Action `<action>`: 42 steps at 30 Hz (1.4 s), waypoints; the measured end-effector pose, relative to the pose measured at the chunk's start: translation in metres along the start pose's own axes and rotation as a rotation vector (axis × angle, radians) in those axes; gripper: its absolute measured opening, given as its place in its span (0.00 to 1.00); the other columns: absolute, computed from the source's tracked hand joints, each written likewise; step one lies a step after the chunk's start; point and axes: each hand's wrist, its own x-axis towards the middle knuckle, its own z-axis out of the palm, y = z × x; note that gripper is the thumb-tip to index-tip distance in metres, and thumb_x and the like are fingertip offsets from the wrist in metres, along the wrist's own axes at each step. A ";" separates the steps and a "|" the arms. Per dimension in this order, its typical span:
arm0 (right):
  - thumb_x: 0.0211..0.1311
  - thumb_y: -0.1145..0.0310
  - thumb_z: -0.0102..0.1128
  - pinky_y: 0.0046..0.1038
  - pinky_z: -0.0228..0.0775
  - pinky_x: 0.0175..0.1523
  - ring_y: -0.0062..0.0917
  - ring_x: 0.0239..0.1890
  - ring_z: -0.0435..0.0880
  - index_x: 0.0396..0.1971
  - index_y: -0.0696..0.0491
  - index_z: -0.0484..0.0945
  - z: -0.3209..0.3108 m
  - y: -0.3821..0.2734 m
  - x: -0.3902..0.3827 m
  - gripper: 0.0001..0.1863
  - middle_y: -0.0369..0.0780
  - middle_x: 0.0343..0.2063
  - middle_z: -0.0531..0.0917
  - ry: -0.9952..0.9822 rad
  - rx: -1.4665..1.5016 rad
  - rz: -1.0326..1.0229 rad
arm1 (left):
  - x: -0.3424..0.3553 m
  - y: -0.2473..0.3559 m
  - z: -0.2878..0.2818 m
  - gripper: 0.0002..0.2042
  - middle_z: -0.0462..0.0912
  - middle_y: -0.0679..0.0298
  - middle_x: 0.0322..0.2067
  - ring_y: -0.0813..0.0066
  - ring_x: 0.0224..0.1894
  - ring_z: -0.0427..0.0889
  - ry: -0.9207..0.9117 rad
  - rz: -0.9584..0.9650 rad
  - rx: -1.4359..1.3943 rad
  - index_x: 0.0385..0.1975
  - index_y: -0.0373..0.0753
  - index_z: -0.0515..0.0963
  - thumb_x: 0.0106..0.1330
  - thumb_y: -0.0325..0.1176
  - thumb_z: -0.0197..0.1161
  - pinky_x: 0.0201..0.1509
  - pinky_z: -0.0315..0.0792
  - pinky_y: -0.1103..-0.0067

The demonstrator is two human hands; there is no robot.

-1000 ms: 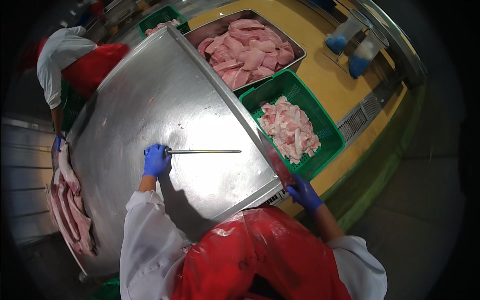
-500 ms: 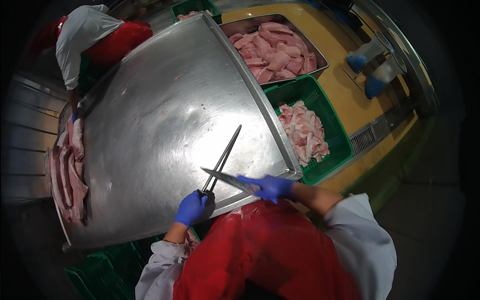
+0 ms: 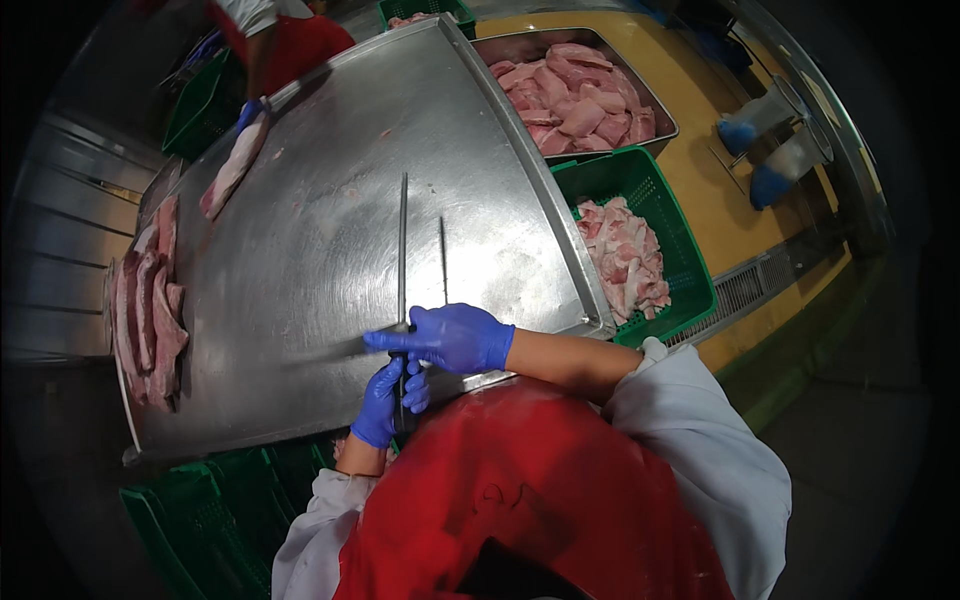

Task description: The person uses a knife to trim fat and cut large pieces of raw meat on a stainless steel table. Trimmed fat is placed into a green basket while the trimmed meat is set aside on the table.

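My left hand (image 3: 388, 405), in a blue glove, grips the handle of a long sharpening steel (image 3: 402, 250), whose rod points away over the metal table (image 3: 300, 240). Just above it, my right hand (image 3: 450, 338), also gloved, holds a knife (image 3: 345, 352); its motion-blurred blade points left across the steel near the guard. Both are close to the table's front edge, above my red apron. At the table's left side lie several long pink strips of meat (image 3: 150, 310).
A co-worker's gloved hand (image 3: 250, 115) holds a meat piece (image 3: 235, 165) at the far left. Beyond the right rim stand a steel tub (image 3: 505, 45) of meat slabs and a green crate (image 3: 690, 235) of trimmings. More green crates (image 3: 170, 510) sit below, front left.
My left hand has moved toward the front edge and turned the steel from sideways to pointing away. My right hand has swung left with the knife. The co-worker has shifted one meat piece.
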 end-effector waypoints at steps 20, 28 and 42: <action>0.71 0.64 0.55 0.42 0.73 0.31 0.44 0.24 0.79 0.41 0.53 0.77 -0.002 0.060 -0.251 0.08 0.46 0.24 0.77 0.244 -0.138 0.598 | -0.041 0.059 0.093 0.08 0.83 0.52 0.33 0.49 0.34 0.84 0.286 0.818 2.175 0.41 0.41 0.80 0.65 0.32 0.66 0.35 0.78 0.65; 0.75 0.54 0.52 0.24 0.66 0.17 0.20 0.12 0.71 0.32 0.51 0.72 -0.046 0.042 -0.143 0.16 0.35 0.16 0.73 0.545 1.415 0.787 | 0.039 0.026 0.083 0.12 0.83 0.50 0.35 0.45 0.37 0.83 -0.126 0.205 2.246 0.43 0.41 0.79 0.69 0.42 0.61 0.41 0.76 0.61; 0.74 0.56 0.53 0.28 0.66 0.13 0.24 0.10 0.71 0.32 0.50 0.70 0.032 0.045 -0.160 0.14 0.37 0.17 0.72 0.503 1.107 1.085 | 0.223 0.079 -0.050 0.23 0.81 0.45 0.52 0.48 0.54 0.80 0.277 0.373 1.600 0.56 0.37 0.75 0.65 0.43 0.63 0.58 0.74 0.63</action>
